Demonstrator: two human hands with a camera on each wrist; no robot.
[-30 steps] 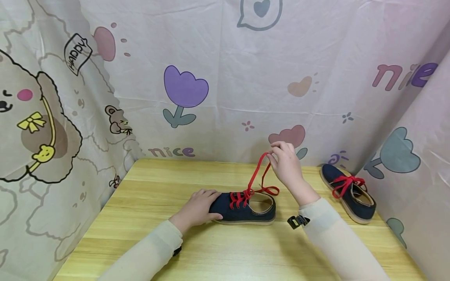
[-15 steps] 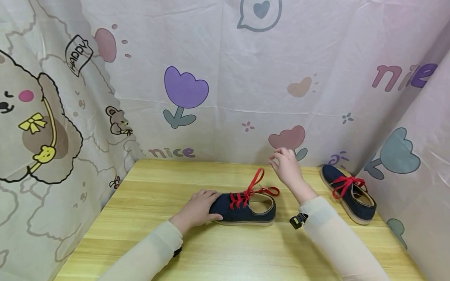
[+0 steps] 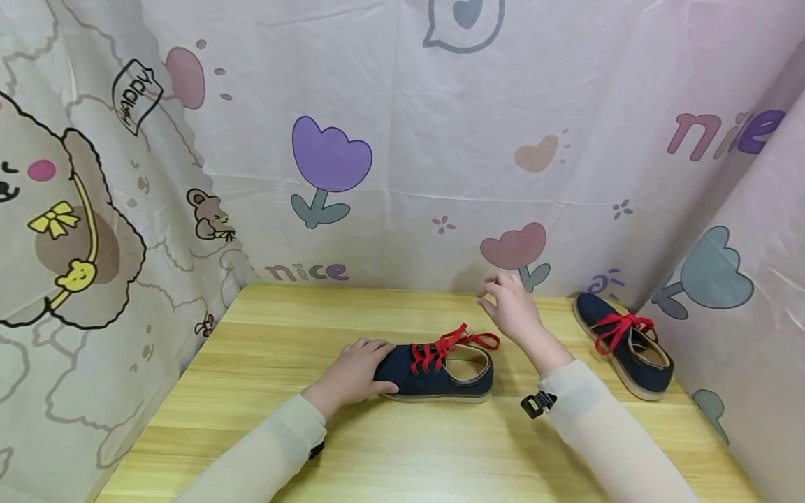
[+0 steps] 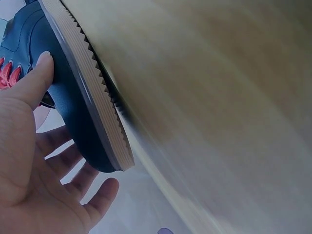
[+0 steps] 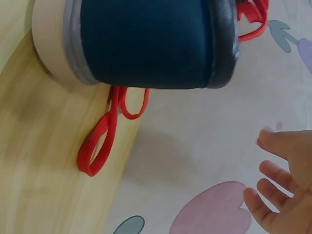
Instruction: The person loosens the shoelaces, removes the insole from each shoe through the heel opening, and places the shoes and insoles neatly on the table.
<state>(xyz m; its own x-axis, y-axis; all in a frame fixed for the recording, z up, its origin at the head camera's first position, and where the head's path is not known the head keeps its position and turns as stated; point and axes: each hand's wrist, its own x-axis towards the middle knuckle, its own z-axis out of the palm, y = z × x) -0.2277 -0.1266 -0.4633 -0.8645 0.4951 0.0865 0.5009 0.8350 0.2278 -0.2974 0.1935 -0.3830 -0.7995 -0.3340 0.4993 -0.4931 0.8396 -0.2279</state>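
Observation:
A navy blue lace-up shoe (image 3: 402, 383) with a tan sole lies along the table, toe to the left. My left hand (image 3: 351, 372) holds its toe, thumb on the near side and fingers across the top; the left wrist view shows the thumb (image 4: 41, 73) pressed against the upper. Red laces (image 3: 428, 358) cross the front, and their loose end and loop (image 3: 484, 341) lie by the shoe opening. Beyond the heel, my right hand (image 3: 512, 311) hovers with loosely bent fingers and holds nothing. From the right wrist, the heel (image 5: 146, 44) and a hanging red loop (image 5: 95, 151) show.
A matching navy shoe (image 3: 654, 377), its red laces tied in a bow (image 3: 622, 327), stands at the right side of the wooden table (image 3: 415, 454). A printed curtain (image 3: 415, 140) hangs behind the table and along both sides.
My right hand has let go of the red lace it was pulling up, and has lowered slightly. The lace has dropped onto the shoe. The left hand and shoe have stayed put.

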